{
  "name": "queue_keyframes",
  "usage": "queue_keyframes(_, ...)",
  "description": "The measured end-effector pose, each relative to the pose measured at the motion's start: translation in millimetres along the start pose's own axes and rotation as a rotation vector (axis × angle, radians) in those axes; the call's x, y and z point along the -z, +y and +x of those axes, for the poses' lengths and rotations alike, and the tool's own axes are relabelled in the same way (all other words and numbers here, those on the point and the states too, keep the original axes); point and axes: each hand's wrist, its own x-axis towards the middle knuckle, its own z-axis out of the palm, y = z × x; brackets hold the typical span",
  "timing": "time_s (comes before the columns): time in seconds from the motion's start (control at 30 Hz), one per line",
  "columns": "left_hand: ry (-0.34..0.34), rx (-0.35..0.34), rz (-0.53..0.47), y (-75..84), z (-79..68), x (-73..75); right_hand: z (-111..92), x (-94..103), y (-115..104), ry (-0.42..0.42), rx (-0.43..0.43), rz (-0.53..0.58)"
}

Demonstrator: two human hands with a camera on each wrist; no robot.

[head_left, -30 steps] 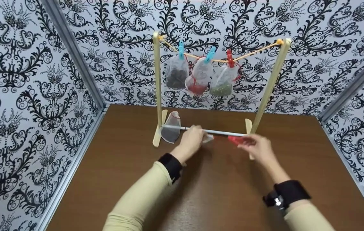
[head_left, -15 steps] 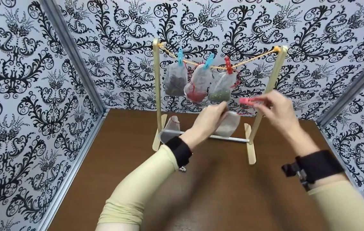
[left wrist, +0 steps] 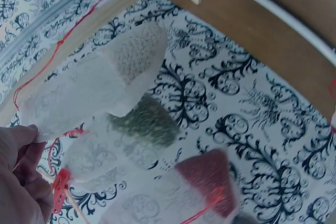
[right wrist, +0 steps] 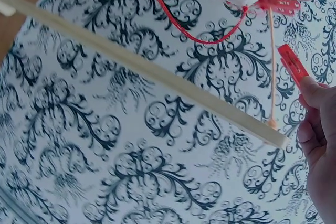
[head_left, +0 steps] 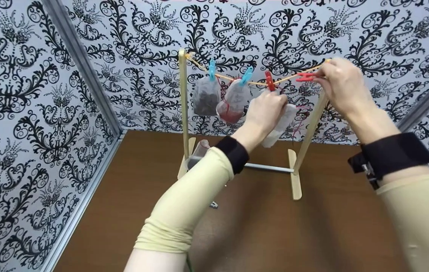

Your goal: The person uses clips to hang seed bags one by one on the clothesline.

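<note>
My left hand (head_left: 265, 111) pinches the top of a white mesh drawstring bag (head_left: 283, 122), just below the cord line. Pale grains (left wrist: 137, 53) fill the bag's lower end in the left wrist view, and its red string trails loose. My right hand (head_left: 344, 81) pinches a red clothespin (head_left: 305, 77) beside the orange cord (head_left: 286, 78), near the right post. That clothespin (right wrist: 292, 61) looks apart from the cord in the right wrist view. Another red clothespin (head_left: 270, 80) sits on the cord, above a bag with green contents (left wrist: 149, 124) mostly hidden by my left hand in the head view.
Two blue clothespins (head_left: 212, 70) hold a dark-filled bag (head_left: 206, 98) and a red-filled bag (head_left: 233, 100) on the cord. Wooden posts (head_left: 184, 105) and a white crossbar (head_left: 271, 167) form the stand. Another mesh bag (head_left: 199, 153) lies by the left foot, partly behind my arm.
Both hands have risen from the crossbar to the cord. My left hand has lifted the mesh bag; my right hand has carried the red clothespin up and slightly right.
</note>
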Motion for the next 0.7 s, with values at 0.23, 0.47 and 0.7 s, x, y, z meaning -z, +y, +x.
queue_keyframes(0.23,-0.013,-0.129,0.313,4.1,26.6,10.2,21.5,11.3,3.6,-0.101,0.013,-0.081)
queue_keyframes(0.47,0.078,-0.240,0.474,4.7,42.6,9.5,35.1,17.4,7.4,-0.215,0.032,-0.110)
queue_keyframes(0.7,0.023,-0.116,0.393,1.6,59.7,10.1,44.8,18.5,8.9,-0.266,0.045,-0.100)
